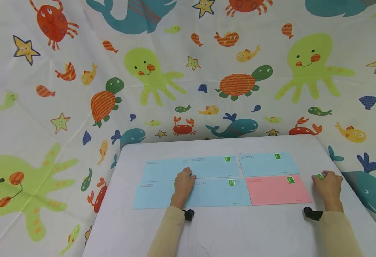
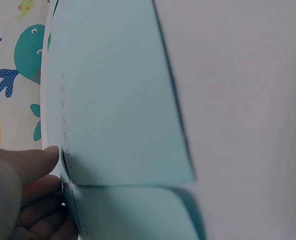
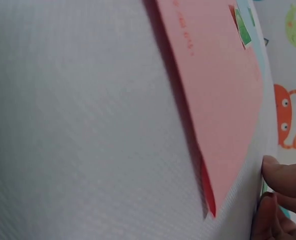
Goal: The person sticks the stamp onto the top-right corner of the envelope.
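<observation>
Several blue envelopes and one pink envelope [image 1: 277,191] lie in two rows. My left hand [image 1: 184,184] rests over the left pair, its fingers reaching onto the upper-left blue envelope [image 1: 162,171] below its printed stamp box. Part of the lower-left blue envelope [image 1: 154,196] and its green stamp are hidden behind the hand. In the left wrist view my thumb [image 2: 48,157] lies right at an envelope edge. To the right of the pink envelope, my right hand [image 1: 330,185] pinches a small green stamp [image 1: 319,176] between thumb and fingers.
The envelopes lie on a white table [image 1: 223,232]. Green stamps sit at the upper right of the upper-middle blue envelope [image 1: 215,169], lower-middle blue envelope [image 1: 218,194] and upper-right blue envelope [image 1: 268,166]. A sea-animal cloth [image 1: 175,117] hangs behind the table.
</observation>
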The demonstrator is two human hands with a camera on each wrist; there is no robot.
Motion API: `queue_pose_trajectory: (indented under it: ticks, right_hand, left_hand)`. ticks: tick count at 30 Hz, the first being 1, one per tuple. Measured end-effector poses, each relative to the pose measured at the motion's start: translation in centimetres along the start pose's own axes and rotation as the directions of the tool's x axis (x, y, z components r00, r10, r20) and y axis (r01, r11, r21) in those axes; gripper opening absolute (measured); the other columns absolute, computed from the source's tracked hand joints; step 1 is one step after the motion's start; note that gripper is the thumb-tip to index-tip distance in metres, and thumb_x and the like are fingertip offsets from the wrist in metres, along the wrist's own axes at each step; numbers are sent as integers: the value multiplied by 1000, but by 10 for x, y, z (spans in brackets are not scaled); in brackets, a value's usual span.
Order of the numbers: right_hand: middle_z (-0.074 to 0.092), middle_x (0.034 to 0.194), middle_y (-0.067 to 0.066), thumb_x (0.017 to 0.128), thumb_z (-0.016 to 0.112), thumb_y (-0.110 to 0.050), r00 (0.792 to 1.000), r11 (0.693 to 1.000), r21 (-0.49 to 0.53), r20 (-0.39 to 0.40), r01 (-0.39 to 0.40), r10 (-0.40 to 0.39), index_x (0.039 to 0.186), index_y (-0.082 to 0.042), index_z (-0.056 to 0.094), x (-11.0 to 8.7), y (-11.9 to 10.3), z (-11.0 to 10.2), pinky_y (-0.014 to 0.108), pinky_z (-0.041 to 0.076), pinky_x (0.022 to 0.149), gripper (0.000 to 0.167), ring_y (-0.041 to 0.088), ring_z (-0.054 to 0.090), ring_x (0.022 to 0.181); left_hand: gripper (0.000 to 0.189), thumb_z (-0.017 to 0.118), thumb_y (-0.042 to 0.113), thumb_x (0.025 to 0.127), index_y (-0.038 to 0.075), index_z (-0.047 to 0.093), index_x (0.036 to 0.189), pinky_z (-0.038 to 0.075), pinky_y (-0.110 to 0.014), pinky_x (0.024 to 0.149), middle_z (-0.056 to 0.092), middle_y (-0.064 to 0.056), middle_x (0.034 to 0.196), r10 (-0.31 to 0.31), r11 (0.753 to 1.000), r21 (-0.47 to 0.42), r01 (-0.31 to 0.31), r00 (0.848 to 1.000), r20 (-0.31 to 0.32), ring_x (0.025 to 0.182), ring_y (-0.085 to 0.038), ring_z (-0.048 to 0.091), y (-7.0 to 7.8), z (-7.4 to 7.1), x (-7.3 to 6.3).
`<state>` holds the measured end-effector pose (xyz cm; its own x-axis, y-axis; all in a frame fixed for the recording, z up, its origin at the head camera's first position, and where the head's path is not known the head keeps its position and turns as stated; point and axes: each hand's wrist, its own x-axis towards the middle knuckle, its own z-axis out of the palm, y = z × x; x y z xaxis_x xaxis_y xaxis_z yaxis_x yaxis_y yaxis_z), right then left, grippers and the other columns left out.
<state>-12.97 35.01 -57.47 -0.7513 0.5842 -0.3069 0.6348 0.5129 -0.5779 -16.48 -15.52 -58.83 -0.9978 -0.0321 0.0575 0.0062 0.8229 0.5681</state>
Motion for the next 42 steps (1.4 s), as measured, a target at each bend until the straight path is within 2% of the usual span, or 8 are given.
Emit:
queue_pose_trajectory:
  ticks: [8, 14, 19, 28, 32, 36, 42]
  right_hand:
    - [25, 142, 45, 104, 46, -19, 999, 999, -44, -9, 30, -31, 143, 18, 32, 0, 2, 5, 65, 37, 106, 56, 56, 33, 126]
    - [27, 137, 44, 104, 45, -19, 1000, 999, -39, -3, 31, -31, 140, 18, 34, 0, 2, 8, 65, 39, 102, 53, 56, 34, 122]
    - [28, 136, 44, 104, 45, -19, 999, 999, -35, -5, 37, -37, 139, 18, 36, 1, 2, 8, 64, 39, 100, 52, 55, 35, 121]
    - [29, 130, 44, 103, 49, -17, 999, 999, -7, -30, 41, -41, 136, 18, 37, 5, 4, 7, 63, 42, 92, 50, 54, 39, 112]
    - [30, 129, 43, 102, 49, -16, 998, 999, -5, -39, 45, -45, 133, 18, 39, 6, 3, 6, 63, 41, 93, 47, 54, 39, 111]
    - [32, 125, 41, 102, 48, -14, 998, 999, -11, -47, 48, -49, 131, 18, 40, 6, 1, 6, 61, 42, 90, 44, 52, 39, 109]
    - [36, 120, 39, 103, 48, -15, 997, 998, -14, -38, 60, -61, 130, 19, 39, 4, 3, 4, 59, 41, 86, 44, 51, 39, 107]
  left_hand:
    - [34, 67, 17, 95, -3, 69, 123, 49, -50, 107, 65, -21, 133, 29, 997, -77, -29, 1000, 3, 130, -38, 59, -6, -8, 1]
    - [33, 67, 16, 95, -3, 69, 122, 49, -50, 107, 66, -22, 132, 48, 993, -110, -48, 999, -1, 128, -38, 60, -7, -16, 1]
    - [35, 68, 18, 95, -1, 69, 124, 48, -49, 108, 66, -18, 132, 23, 991, -129, -26, 999, -22, 129, -36, 60, -7, -26, -3]
    - [37, 67, 23, 96, 2, 68, 127, 47, -49, 109, 66, -17, 134, -34, 992, -119, 30, 999, -32, 130, -35, 59, -12, -35, -16]
    - [38, 68, 22, 95, 1, 68, 127, 47, -51, 109, 65, -18, 134, -19, 993, -121, 12, 998, -59, 130, -37, 59, -14, -39, -20]
    - [41, 67, 22, 96, 0, 65, 129, 42, -52, 113, 63, -19, 137, 2, 996, -88, -10, 996, -93, 133, -37, 56, -18, -47, -21]
    - [47, 65, 23, 98, 0, 58, 138, 38, -51, 117, 58, -19, 143, -24, 996, -92, 15, 995, -95, 139, -37, 50, -23, -60, -22]
